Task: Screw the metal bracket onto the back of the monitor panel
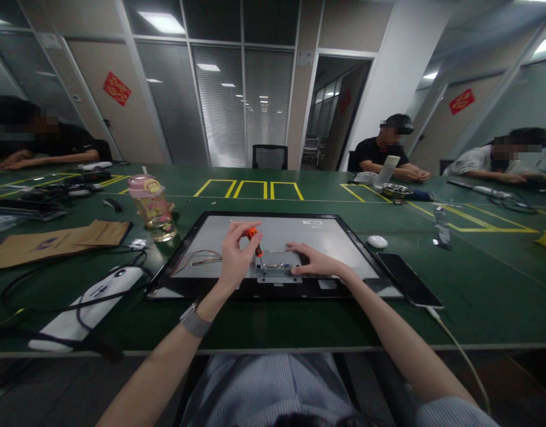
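A flat display panel with a black frame lies back side up on the table before me. My left hand grips an orange and black screwdriver, held nearly upright. Its tip points down at the left end of a metal bracket with several ports, near the panel's close edge; whether it sits in a screw is too small to tell. My right hand rests with fingers spread over the right end of the bracket. Thin wires run across the panel's left part.
To the left are a white power strip with black cables, a brown paper bag and a pink-lidded bottle. At right lie a phone on a cable and a white mouse. Other people sit across the green table.
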